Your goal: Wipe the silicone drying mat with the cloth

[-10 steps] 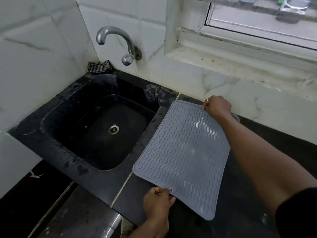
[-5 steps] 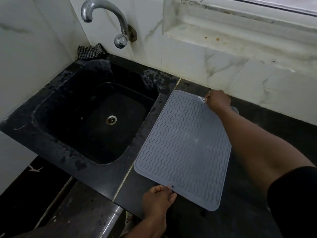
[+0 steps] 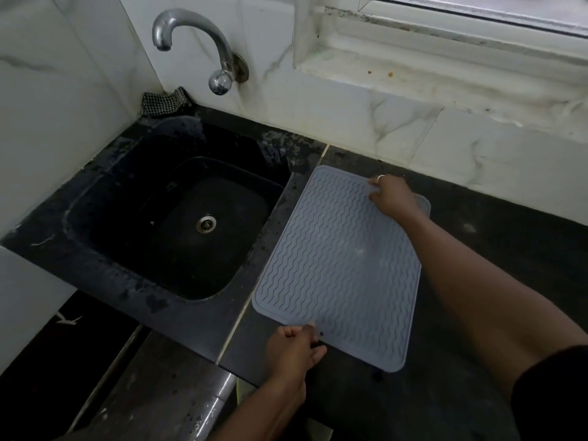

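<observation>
The grey silicone drying mat (image 3: 337, 268), ribbed with wavy lines, lies flat on the dark stone worktop (image 3: 509, 237) just to the right of the black sink (image 3: 178, 218), its long side running away from the person and its left edge close along the sink's rim, which is a sensible spot since any water wiped off can be pushed towards the basin. The left hand (image 3: 294, 348) is at the near edge of the mat, fingers (image 3: 307, 331) curled together and pinching that edge beside a small hole in the corner; the right hand (image 3: 393, 195), wearing a ring, rests on the far right corner with its fingers bent down onto the silicone, though whether they clamp the edge or only press it is not clear. Holding opposite ends like this looks like a way to square the limp mat up and keep it spread taut and flat. Neither hand holds a cloth. The only one in view is a checked cloth (image 3: 162, 101) bunched in the back corner behind the sink, below the curved tap (image 3: 197, 43), well apart from the mat. Judged from this, wiping has not begun; one hand would need to let go and fetch the cloth while the other pins the mat.
</observation>
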